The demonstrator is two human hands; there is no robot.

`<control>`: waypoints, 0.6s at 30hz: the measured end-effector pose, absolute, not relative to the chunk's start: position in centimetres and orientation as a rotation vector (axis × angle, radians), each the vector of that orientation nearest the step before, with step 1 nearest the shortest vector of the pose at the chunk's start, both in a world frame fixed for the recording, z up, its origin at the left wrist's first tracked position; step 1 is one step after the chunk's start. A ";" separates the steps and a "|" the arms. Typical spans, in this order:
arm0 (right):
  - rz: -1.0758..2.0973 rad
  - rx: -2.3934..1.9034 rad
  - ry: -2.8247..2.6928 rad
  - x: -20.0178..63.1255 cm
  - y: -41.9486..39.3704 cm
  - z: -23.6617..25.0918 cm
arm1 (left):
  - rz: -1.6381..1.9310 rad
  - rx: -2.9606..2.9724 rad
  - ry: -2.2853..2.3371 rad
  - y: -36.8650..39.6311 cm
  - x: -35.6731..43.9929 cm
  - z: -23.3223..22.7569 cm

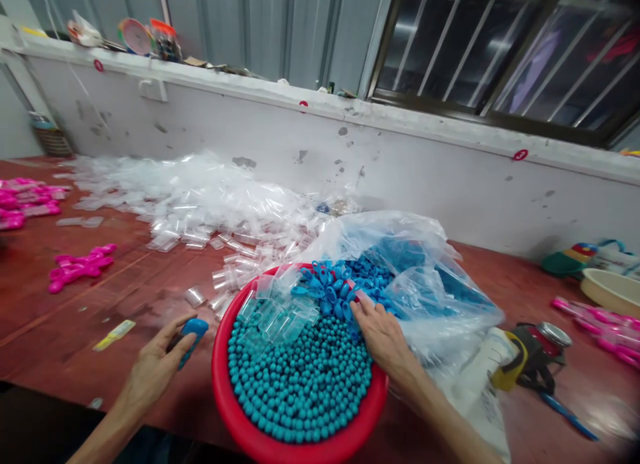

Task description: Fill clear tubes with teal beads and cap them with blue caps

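Note:
A red basin (pixel 227 397) sits at the table's near edge, full of small teal balls (pixel 300 377), with clear plastic pieces (pixel 280 314) and blue plastic parts (pixel 327 287) at its far side. My left hand (pixel 157 364) is left of the basin and holds a small blue plastic part (pixel 194 331). My right hand (pixel 383 337) reaches into the basin's far right side, fingertips among the blue parts where they spill from a clear plastic bag (pixel 415 271). What the fingertips pinch is hidden.
A large heap of clear plastic pieces (pixel 190 191) covers the red-brown table (pixel 75 317) behind. Pink plastic parts (pixel 80 265) lie left and right (pixel 605 331). A tape dispenser (pixel 530 357), a blue pen (pixel 570 417) and a cream bowl (pixel 613 291) sit right. A white wall (pixel 400 164) bounds the far side.

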State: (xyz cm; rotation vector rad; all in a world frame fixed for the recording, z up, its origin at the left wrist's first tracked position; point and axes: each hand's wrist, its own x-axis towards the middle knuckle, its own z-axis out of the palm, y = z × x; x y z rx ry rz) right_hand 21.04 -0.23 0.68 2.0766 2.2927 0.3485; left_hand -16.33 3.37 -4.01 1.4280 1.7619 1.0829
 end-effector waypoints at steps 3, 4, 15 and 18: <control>0.367 1.994 2.280 21.0 0.4 0.6 | 0.938 1.532 1.786 3.8 -17.1 -6.6; 0.380 1.981 2.287 20.9 0.6 0.6 | 0.890 1.576 1.798 4.0 -17.3 -7.4; -0.620 2.357 2.722 19.1 -1.2 2.1 | 1.331 1.829 1.723 2.1 -12.8 -1.1; -1.455 2.283 2.562 18.3 -1.5 2.2 | 1.076 1.818 1.387 0.3 -8.4 0.7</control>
